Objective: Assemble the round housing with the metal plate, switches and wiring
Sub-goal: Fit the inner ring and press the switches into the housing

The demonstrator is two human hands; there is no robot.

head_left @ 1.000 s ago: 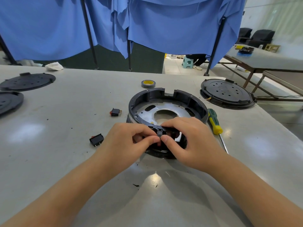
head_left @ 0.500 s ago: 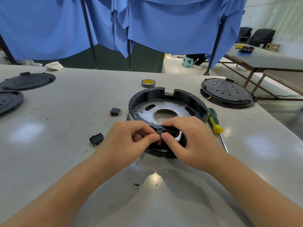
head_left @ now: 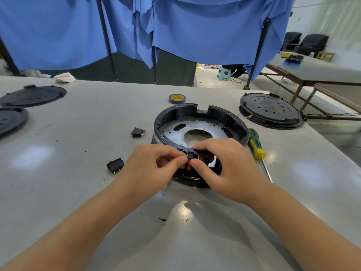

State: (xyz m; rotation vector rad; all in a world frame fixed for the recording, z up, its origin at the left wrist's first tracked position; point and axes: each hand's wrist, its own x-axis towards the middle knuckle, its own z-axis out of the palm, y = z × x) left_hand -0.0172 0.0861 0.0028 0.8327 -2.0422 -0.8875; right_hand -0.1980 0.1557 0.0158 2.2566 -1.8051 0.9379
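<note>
Unmoved hands pinch black switch.

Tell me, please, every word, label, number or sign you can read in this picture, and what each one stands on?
No text can be read anywhere in this view.
Tape roll: yellow inner label, print too small to read.
Metal plate in the round housing: small yellow sticker, too small to read.
Screwdriver: no marking legible.

grey tape roll behind, on the table | green-yellow screwdriver at right | black round lids far left | blue curtains at back
</note>
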